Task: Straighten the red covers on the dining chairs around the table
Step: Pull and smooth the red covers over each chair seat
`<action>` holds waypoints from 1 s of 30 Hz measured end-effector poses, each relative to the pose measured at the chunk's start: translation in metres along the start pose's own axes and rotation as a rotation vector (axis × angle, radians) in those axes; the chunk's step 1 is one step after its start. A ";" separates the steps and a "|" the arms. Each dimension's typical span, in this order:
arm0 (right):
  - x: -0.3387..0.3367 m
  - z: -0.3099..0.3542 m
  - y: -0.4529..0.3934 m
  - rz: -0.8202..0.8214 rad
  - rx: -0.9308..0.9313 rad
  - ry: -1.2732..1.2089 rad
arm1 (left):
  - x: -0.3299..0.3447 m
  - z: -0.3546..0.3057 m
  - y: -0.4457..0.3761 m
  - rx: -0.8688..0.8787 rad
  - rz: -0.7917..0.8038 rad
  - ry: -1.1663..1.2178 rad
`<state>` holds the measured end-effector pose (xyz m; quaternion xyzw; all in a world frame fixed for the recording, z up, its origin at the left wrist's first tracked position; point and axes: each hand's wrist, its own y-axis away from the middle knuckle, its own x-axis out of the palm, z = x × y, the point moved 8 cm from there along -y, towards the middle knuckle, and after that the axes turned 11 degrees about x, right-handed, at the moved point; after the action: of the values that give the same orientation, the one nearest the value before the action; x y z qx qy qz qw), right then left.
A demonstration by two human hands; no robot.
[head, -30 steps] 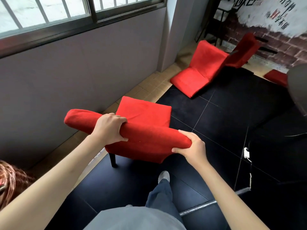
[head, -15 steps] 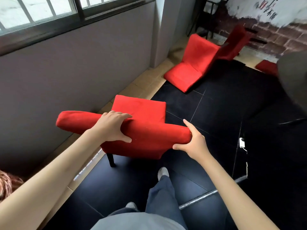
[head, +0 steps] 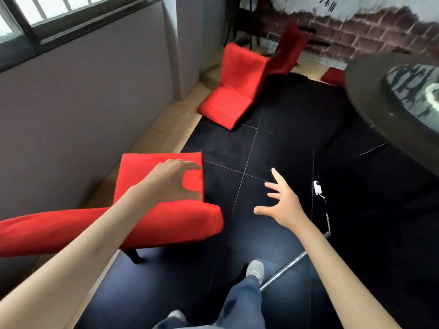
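A red-covered dining chair [head: 142,224] stands at the lower left beside the grey wall, its backrest nearest me and its seat beyond. My left hand [head: 174,180] hovers open over the seat, fingers spread and curved, holding nothing. My right hand [head: 281,200] is open in the air to the right of the chair, above the black floor, clear of the cover. A second red-covered chair [head: 234,91] stands farther off by the pillar, with a third red chair [head: 288,51] behind it.
A dark round table [head: 370,96] fills the right edge. The grey wall and window run along the left. A white plug with a cord [head: 317,187] and a metal rod [head: 285,269] lie on the black tiled floor. My foot [head: 255,269] is below.
Both hands have let go of the backrest top. The left hand moved forward over the seat; the right swung out to the right. The view has shifted closer to the chair.
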<state>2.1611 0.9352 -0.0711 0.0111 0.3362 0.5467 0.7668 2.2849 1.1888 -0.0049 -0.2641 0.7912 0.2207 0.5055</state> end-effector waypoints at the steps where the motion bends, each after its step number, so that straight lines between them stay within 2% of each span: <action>1: -0.012 -0.003 -0.007 -0.010 0.009 -0.007 | 0.001 -0.008 -0.017 0.022 0.001 0.003; 9: -0.134 -0.024 -0.091 -0.077 0.044 -0.048 | 0.006 -0.094 -0.181 0.129 -0.033 0.034; 16: -0.229 -0.031 -0.183 -0.077 0.019 -0.103 | 0.006 -0.138 -0.298 0.070 -0.164 0.090; 23: -0.261 -0.012 -0.278 -0.009 -0.001 -0.105 | -0.005 -0.132 -0.378 -0.018 -0.233 0.100; 30: -0.280 0.021 -0.390 0.049 -0.001 -0.078 | -0.012 -0.087 -0.468 -0.108 -0.226 0.103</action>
<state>2.4464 0.5485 -0.0639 0.0403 0.3051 0.5648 0.7657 2.5298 0.7804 0.0018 -0.3895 0.7683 0.1909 0.4707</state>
